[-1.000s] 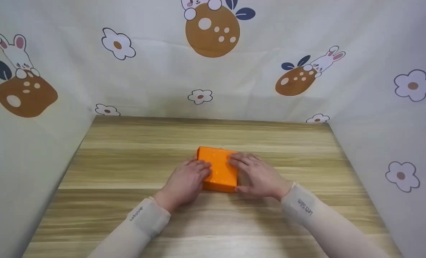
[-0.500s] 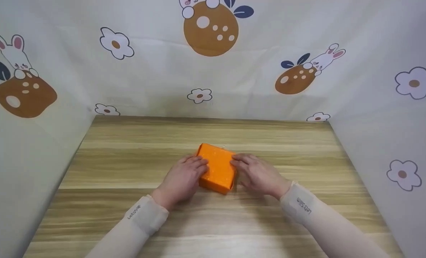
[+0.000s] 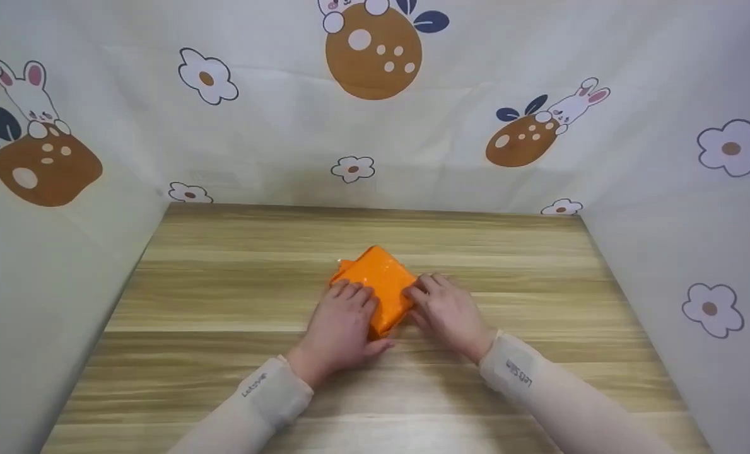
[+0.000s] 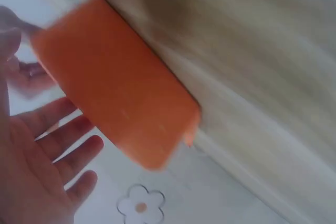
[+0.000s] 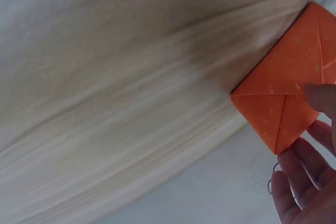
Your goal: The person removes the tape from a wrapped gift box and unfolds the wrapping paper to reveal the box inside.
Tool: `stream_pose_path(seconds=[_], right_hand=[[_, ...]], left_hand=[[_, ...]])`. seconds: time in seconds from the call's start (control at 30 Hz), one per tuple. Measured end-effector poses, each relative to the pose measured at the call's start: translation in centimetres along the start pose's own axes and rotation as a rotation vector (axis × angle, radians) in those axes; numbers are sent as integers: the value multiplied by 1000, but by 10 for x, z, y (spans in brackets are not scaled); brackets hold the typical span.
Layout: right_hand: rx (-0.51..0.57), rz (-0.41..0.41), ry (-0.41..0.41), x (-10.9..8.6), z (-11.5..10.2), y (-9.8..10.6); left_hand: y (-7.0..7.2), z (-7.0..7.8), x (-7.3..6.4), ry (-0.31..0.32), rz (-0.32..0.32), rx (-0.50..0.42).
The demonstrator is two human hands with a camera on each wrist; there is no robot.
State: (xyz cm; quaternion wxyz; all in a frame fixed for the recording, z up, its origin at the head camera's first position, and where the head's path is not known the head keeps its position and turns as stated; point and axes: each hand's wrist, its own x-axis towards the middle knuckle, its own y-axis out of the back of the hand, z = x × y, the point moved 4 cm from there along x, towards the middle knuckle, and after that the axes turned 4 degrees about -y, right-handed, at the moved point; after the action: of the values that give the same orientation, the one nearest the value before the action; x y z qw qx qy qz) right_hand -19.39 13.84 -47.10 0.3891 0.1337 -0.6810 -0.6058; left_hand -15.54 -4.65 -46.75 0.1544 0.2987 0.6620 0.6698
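Observation:
An orange paper-wrapped box lies on the wooden table, set cornerwise to the person in the head view. The left hand rests extended fingers on its near left part, the thumb pointing away from the others. In the left wrist view those fingers lie along the edge of a smooth orange side. The right hand holds the right corner. In the right wrist view its thumb presses a side with folded, creased paper, the fingers on the top. A small orange flap sticks out at the far left side.
The wood-grain table is enclosed at the back and both sides by a pale curtain printed with rabbits, fruit and flowers. Both forearms wear beige sleeves with grey wrist bands.
The box has turned clockwise on the table, from nearly square to cornerwise. The left hand's thumb has spread out, and the right hand has shifted slightly left, its fingers at the right corner.

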Motion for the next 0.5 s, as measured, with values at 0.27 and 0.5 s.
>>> stream_pose_path(seconds=[0.27, 0.5], right_hand=[[-25, 38, 69, -5, -16, 5], [52, 5, 86, -3, -16, 12]], left_hand=[[-7, -7, -1, 54, 27, 20], [-7, -17, -2, 41, -6, -82]])
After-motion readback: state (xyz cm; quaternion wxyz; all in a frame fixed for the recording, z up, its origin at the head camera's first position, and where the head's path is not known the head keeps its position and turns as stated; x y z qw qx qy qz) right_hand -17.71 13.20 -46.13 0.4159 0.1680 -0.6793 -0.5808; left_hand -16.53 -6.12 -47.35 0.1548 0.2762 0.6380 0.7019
